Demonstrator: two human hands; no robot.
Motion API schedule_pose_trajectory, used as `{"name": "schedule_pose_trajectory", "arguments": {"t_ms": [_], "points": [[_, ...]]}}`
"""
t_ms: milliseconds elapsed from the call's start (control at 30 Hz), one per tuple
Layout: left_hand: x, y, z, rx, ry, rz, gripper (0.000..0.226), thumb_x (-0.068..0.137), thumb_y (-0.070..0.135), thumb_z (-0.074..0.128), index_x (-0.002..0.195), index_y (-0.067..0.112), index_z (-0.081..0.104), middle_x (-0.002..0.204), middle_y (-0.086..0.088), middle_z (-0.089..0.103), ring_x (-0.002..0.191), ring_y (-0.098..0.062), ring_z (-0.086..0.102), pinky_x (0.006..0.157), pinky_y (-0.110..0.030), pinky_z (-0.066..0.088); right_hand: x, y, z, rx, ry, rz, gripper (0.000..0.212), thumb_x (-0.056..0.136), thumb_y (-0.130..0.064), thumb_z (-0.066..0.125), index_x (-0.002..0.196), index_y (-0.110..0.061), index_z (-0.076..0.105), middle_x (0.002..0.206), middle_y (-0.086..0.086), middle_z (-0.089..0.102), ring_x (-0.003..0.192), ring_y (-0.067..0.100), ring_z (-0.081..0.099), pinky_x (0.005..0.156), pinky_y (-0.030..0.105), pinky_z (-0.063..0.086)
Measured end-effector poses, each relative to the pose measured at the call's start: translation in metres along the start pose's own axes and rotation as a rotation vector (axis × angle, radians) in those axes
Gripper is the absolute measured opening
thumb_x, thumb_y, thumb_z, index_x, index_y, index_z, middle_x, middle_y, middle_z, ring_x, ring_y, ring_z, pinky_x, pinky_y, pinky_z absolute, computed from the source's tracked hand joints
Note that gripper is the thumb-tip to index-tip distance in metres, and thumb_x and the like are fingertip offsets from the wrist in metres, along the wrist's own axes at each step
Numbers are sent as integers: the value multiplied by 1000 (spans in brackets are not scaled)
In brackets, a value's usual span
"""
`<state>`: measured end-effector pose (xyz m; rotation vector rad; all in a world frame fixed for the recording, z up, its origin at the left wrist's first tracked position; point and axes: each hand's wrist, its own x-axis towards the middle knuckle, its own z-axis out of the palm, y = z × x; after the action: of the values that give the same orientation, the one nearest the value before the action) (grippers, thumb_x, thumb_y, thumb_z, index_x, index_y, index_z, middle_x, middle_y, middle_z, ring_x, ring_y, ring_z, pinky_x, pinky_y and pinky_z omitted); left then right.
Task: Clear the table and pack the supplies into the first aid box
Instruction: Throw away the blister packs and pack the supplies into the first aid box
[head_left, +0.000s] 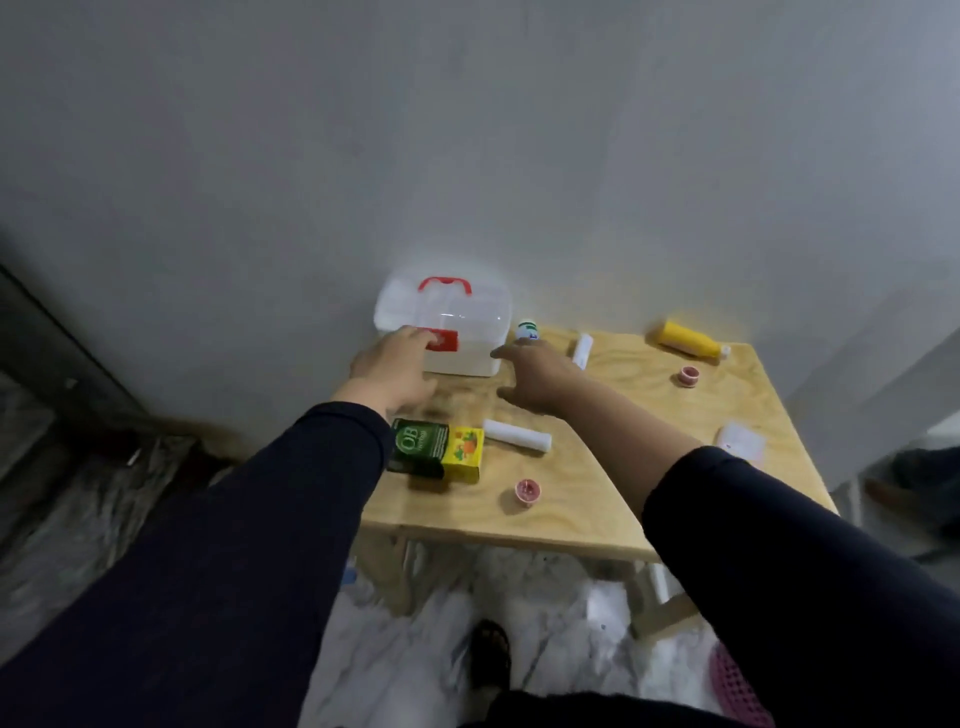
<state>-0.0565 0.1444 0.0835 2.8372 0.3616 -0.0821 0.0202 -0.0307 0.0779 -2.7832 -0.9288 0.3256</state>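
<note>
A white translucent first aid box (467, 317) with a red handle and red latch stands closed at the back left of the wooden table (597, 499), against the wall. My left hand (395, 366) rests its fingertips on the red latch at the box front. My right hand (535, 376) hovers with fingers spread just right of the box's front corner, holding nothing. On the table lie a green box (418, 447), a yellow box (464, 453), a white roll (517, 435), a second white roll (583, 351), a small bottle (527, 330), a yellow bottle (688, 339), two pink tape rolls (528, 491) (689, 375) and a white packet (740, 441).
A grey wall stands right behind the table. The table's front edge is near me, with marble floor below, a dark sandal (491, 654) and a pink mesh basket (737, 691) at the lower right.
</note>
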Motion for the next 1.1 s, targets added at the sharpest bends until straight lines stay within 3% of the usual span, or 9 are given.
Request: {"name": "schedule_pose_trajectory", "arguments": {"t_ms": [133,333,667,767,900,1100], "points": [[45,-24,1,13,32,24,66,88,18,62,148,18,34,156,2,29,140,-21,36,108,-38,39,58,-8,1,-38,67,-97,61,87,-28,62,142,-21,38,150,6,38,139,25,32,113,42,35],[95,-46,20,36,71,42,77,85,15,70,150,16,28,160,2,20,144,-25,29,112,-38,36,113,-13,28,-135,157,-204,63,89,-29,58,145,-18,30,156,7,26,146,25,20,118,38,21],[123,-73,40,148,178,232,79,92,4,61,155,18,14,163,-1,12,151,-17,11,120,-31,11,125,-10,67,-301,350,-155,68,79,-29,71,139,-13,43,145,10,48,136,29,43,112,45,33],[123,-77,35,139,197,282,74,94,0,53,155,18,15,163,0,14,151,-16,12,120,-29,14,124,-17,69,-311,392,-146,62,84,-25,65,140,-11,42,146,11,46,138,30,40,114,46,31],[121,-81,25,142,193,348,74,94,0,55,155,18,17,162,1,17,150,-15,17,117,-29,26,115,-24,71,-382,288,-61,72,91,-32,55,150,-15,18,159,9,20,148,27,16,119,47,14],[108,-89,31,182,182,399,75,92,2,58,154,14,17,162,-2,18,149,-16,20,119,-30,26,107,-33,86,-476,349,-10,77,78,-25,71,144,-13,33,150,8,41,141,27,36,113,49,29]]}}
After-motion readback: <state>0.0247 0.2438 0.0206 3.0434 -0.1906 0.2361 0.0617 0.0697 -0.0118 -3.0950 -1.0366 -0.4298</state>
